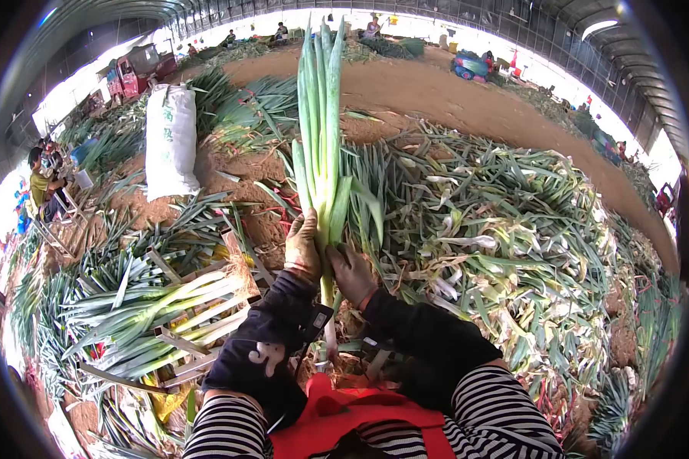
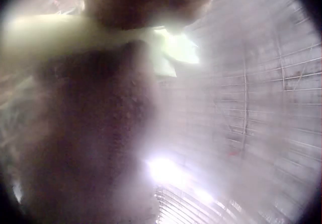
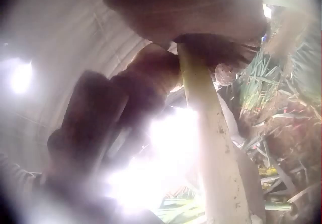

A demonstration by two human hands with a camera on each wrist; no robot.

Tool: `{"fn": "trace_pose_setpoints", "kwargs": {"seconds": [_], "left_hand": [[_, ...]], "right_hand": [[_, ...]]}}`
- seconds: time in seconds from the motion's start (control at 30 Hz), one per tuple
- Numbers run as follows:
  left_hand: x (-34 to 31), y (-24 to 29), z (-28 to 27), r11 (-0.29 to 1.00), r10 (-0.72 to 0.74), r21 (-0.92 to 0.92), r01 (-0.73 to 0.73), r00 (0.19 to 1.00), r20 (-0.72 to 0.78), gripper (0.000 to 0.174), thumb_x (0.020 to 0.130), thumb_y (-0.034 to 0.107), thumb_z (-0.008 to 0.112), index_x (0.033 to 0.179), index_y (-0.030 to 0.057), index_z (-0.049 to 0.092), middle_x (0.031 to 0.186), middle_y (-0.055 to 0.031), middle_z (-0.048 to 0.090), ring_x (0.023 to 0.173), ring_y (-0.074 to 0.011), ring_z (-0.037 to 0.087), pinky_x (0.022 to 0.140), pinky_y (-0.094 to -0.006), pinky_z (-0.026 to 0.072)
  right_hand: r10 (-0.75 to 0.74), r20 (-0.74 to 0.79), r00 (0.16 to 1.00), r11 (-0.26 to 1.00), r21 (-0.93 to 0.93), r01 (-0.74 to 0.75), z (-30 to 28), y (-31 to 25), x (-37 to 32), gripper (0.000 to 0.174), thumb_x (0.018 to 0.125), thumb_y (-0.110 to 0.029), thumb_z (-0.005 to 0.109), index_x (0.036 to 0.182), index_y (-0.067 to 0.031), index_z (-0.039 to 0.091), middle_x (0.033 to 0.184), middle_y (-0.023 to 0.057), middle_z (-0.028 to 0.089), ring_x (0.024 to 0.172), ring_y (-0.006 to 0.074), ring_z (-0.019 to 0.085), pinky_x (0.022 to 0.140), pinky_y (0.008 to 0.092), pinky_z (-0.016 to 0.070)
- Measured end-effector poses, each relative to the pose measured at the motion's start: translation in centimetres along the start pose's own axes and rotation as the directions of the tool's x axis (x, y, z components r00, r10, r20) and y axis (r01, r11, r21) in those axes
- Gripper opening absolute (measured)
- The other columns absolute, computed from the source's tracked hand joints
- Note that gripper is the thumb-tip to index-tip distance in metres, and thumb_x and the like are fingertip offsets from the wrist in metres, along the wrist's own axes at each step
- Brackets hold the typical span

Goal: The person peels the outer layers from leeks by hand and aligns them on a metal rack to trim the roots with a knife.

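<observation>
A long green onion (image 1: 323, 138) stands upright before me in the head view, leaves up and pale stalk down between my forearms. My gloved left hand (image 1: 303, 246) grips it where the leaves meet the stalk. Slightly lower, the gloved right hand (image 1: 352, 274) pinches the stalk from the other side, under a leaf that bends outward. The right wrist view has the white stalk (image 3: 216, 143) running down from beneath the right hand (image 3: 186, 13), with soil specks on it. In the left wrist view the blurred left hand (image 2: 95, 128) covers much of the stalk.
Trimmed green onions (image 1: 161, 306) lie on a slatted wooden rack at left. A heap of stripped leaves (image 1: 497, 252) spreads on the right. Further off stand a white sack (image 1: 171, 141), a red vehicle (image 1: 136, 73) and a seated person (image 1: 42, 183).
</observation>
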State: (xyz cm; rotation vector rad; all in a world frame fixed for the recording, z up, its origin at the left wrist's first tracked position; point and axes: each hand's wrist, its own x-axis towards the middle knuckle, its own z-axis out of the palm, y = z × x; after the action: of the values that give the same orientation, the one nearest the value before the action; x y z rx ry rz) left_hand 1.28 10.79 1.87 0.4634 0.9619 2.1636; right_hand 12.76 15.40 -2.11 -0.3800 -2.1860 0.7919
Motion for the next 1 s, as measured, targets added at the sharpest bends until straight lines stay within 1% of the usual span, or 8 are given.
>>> {"fn": "trace_pose_setpoints", "kwargs": {"seconds": [0.03, 0.17, 0.33, 0.4, 0.43, 0.57, 0.9, 1.0], "left_hand": [[0.4, -0.5, -0.4, 0.999, -0.027, 0.024, 0.029, 0.998, -0.055, 0.033, 0.095, 0.034, 0.058, 0.107, 0.0038, 0.059, 0.093, -0.0038, 0.062, 0.080, -0.0130, 0.057, 0.073, -0.0274, 0.0476], [0.7, -2.0, -1.1, 1.000, 0.014, 0.025, -0.011, 0.990, -0.141, 0.036, 0.096, 0.038, 0.055, 0.104, 0.0033, 0.060, 0.089, -0.0041, 0.062, 0.076, -0.0130, 0.057, 0.069, -0.0284, 0.0484], [1.4, -2.2, -2.0, 0.998, 0.066, 0.026, -0.063, 0.988, -0.143, 0.034, 0.098, 0.037, 0.051, 0.094, 0.0041, 0.061, 0.074, -0.0023, 0.056, 0.064, -0.0124, 0.050, 0.060, -0.0276, 0.0425], [3.7, -3.5, -4.1, 0.999, 0.021, -0.028, -0.026, 0.989, -0.147, 0.031, 0.098, 0.035, 0.051, 0.091, 0.0057, 0.059, 0.075, -0.0030, 0.055, 0.063, -0.0147, 0.049, 0.058, -0.0294, 0.0411], [1.2, -1.4, -0.9, 0.993, 0.104, -0.041, -0.113, 0.977, -0.184, 0.025, 0.098, 0.032, 0.052, 0.096, 0.0077, 0.057, 0.078, -0.0041, 0.057, 0.064, -0.0164, 0.051, 0.057, -0.0321, 0.0433], [0.8, -1.6, -0.1, 0.979, 0.184, -0.068, -0.193, 0.975, -0.125, 0.022, 0.098, 0.027, 0.052, 0.104, 0.0063, 0.057, 0.082, -0.0024, 0.058, 0.067, -0.0122, 0.052, 0.058, -0.0270, 0.0446], [0.6, -2.0, -1.0, 0.972, 0.196, -0.113, -0.208, 0.975, -0.106, 0.034, 0.099, 0.032, 0.049, 0.113, 0.0022, 0.059, 0.096, -0.0074, 0.064, 0.080, -0.0175, 0.060, 0.071, -0.0302, 0.0505], [0.8, -2.3, -1.7, 0.981, 0.190, -0.023, -0.193, 0.977, -0.095, 0.033, 0.101, 0.029, 0.043, 0.112, 0.0026, 0.059, 0.090, -0.0067, 0.064, 0.073, -0.0177, 0.061, 0.066, -0.0304, 0.0512]], "right_hand": [[0.320, 0.063, 0.945, 0.904, 0.280, -0.324, -0.2, -1.4, 0.1, 0.032, 0.097, -0.023, 0.048, 0.114, 0.0030, 0.057, 0.099, 0.0201, 0.062, 0.094, 0.0332, 0.060, 0.082, 0.0357, 0.0461], [0.406, -0.008, 0.914, 0.902, 0.164, -0.399, 0.3, -2.1, -0.2, 0.035, 0.097, -0.029, 0.047, 0.108, 0.0027, 0.058, 0.094, 0.0211, 0.062, 0.092, 0.0313, 0.061, 0.081, 0.0367, 0.0455], [0.353, -0.061, 0.934, 0.912, 0.246, -0.329, 1.9, -0.2, -0.3, 0.025, 0.096, -0.020, 0.047, 0.101, 0.0009, 0.058, 0.091, 0.0202, 0.062, 0.088, 0.0349, 0.060, 0.075, 0.0397, 0.0469], [-0.088, -0.078, 0.993, 0.947, -0.317, 0.059, 2.4, 0.9, -0.2, 0.019, 0.091, -0.011, 0.047, 0.103, -0.0008, 0.059, 0.089, 0.0192, 0.060, 0.086, 0.0357, 0.059, 0.068, 0.0426, 0.0482], [0.016, -0.161, 0.987, 0.997, -0.075, -0.028, 2.5, 0.5, 0.2, 0.035, 0.098, -0.030, 0.043, 0.101, 0.0025, 0.055, 0.087, 0.0252, 0.060, 0.085, 0.0429, 0.057, 0.075, 0.0455, 0.0449], [0.308, -0.069, 0.949, 0.918, 0.284, -0.278, 1.5, -1.0, 1.0, 0.036, 0.099, -0.029, 0.043, 0.109, 0.0027, 0.057, 0.097, 0.0255, 0.062, 0.091, 0.0418, 0.059, 0.076, 0.0419, 0.0468], [0.374, -0.057, 0.926, 0.854, 0.411, -0.320, 2.3, -0.6, 1.1, 0.031, 0.099, -0.025, 0.045, 0.106, 0.0032, 0.057, 0.093, 0.0227, 0.063, 0.087, 0.0310, 0.063, 0.076, 0.0390, 0.0464], [0.503, 0.090, 0.859, 0.741, 0.466, -0.483, 0.9, -2.1, 1.6, 0.034, 0.098, -0.025, 0.042, 0.110, 0.0028, 0.058, 0.096, 0.0218, 0.063, 0.093, 0.0300, 0.062, 0.084, 0.0379, 0.0445]]}}
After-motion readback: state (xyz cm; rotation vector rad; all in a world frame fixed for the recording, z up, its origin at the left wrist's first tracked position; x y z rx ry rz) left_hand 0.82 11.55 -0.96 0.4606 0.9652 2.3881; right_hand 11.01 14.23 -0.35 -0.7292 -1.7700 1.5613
